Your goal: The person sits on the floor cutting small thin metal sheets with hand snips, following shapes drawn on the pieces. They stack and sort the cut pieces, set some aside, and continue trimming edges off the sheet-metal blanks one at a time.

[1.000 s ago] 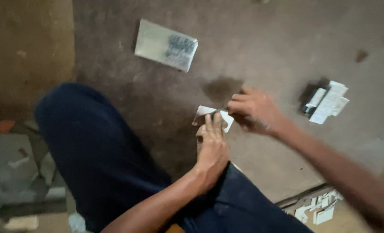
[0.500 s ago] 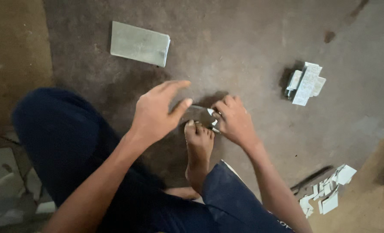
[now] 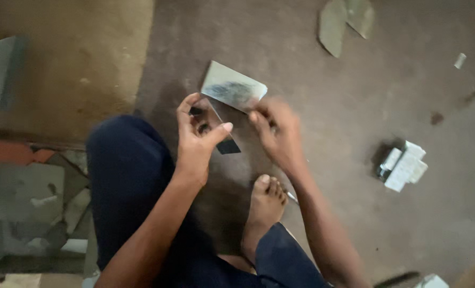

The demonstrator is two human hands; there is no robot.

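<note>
Hands (image 3: 237, 133) raised — pinching glass piece (image 3: 219, 125).

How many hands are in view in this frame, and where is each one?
2. The left hand grips a small dark glassy piece above the bare foot; the right hand, blurred, is beside it, touching the grey rectangular sheet.

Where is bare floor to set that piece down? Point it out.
Bare floor lies between the right hand and the small stack of white pieces, below the two flat shards. More lies beyond the stack, toward the right edge. It is crowded around the foot, knee and both hands; the left hand holds a dark pane.
</note>
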